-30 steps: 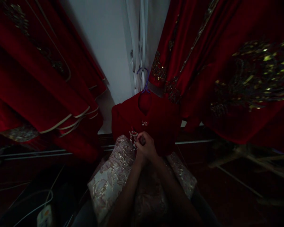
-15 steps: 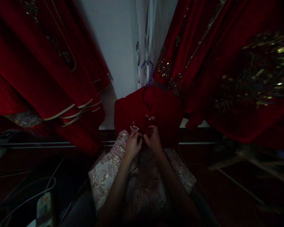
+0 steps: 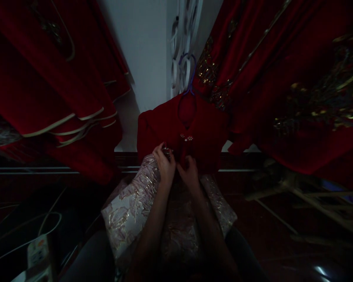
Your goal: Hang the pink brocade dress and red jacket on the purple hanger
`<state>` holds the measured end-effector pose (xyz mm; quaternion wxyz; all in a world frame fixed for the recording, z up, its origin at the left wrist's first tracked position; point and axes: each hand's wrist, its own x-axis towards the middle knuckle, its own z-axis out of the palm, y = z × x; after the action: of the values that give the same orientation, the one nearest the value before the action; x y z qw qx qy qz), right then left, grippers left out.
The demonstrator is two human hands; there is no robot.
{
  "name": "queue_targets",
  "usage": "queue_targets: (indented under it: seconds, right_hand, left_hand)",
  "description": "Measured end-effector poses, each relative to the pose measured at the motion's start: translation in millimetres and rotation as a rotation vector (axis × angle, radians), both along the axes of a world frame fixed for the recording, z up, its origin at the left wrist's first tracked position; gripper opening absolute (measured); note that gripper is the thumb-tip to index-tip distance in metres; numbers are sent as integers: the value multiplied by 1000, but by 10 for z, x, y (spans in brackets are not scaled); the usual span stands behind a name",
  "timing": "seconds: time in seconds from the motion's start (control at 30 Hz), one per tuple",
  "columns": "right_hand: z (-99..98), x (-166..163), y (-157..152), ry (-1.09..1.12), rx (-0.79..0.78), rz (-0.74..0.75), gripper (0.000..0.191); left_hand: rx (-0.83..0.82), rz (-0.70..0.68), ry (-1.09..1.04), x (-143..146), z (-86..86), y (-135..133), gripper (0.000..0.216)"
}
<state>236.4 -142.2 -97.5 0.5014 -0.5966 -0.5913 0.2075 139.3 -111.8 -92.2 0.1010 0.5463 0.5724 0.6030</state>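
A red garment [image 3: 159, 127] hangs on a purple hanger [image 3: 192, 74] in front of me, with a small pearl-like trim [image 3: 186, 138] below its neckline. My left hand [image 3: 166, 166] lies against its front, thumb and fingers bent around a beaded, fan-shaped ornament [image 3: 167, 151] that they partly cover. Close to its right, my right hand [image 3: 190, 171] has its fingers curled together at the red cloth; its fingertips are dark and hard to make out. Under my forearms, pale pink brocade fabric [image 3: 129, 211] with shiny threads lies over my lap.
Red garments [image 3: 61, 86] with pale piping hang at the left. More red cloth with gold sequins [image 3: 207, 68] hangs at the right, near a wooden frame [image 3: 282, 188]. A power strip [image 3: 39, 250] with white cords lies at lower left. The room is dim.
My left hand has moved up and its fingers now cover much of the ornament, which showed more fully before. My right hand stays at the cloth. The view has shifted slightly.
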Motion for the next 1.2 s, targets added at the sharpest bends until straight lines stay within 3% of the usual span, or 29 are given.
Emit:
queue_targets:
  seconds: [0.17, 0.23, 0.33, 0.43, 0.53, 0.63, 0.73, 0.87, 0.97, 1.2]
  right_hand:
    - [330, 114, -58, 161, -112, 118, 15]
    - [540, 135, 11, 256, -174, 246, 17]
    - [813, 126, 207, 185, -139, 418, 19]
    - [928, 44, 407, 104, -27, 285, 19]
    - [859, -85, 484, 57, -53, 174, 19]
    - [705, -174, 443, 121, -111, 216, 22]
    - [615, -187, 380, 322, -156, 280, 33]
    - [638, -137, 323, 636, -206, 420, 45]
    - [624, -125, 304, 680, -177, 415, 45]
    - [511, -250, 294, 695, -50, 279, 47]
  left_hand:
    - [-26, -28, -123, -71, -124, 119, 38]
    - [-48, -38, -193, -94, -162, 155, 30]
    - [-46, -67, -219, -107, -197, 173, 23]
    - [-27, -140, -270, -101, -197, 176, 26]
    - [-12, -144, -264, -102, -177, 166, 23]
    - [-5, -126, -208, -127, -144, 157, 17]
    - [-33, -150, -257, -166, -91, 162, 21]
    - [-37, -181, -368, -217, 6, 141, 26]
    - [-45, -160, -427, -262, 80, 100, 26]
    - [-101, -275, -420, -363, 282, 12, 23]
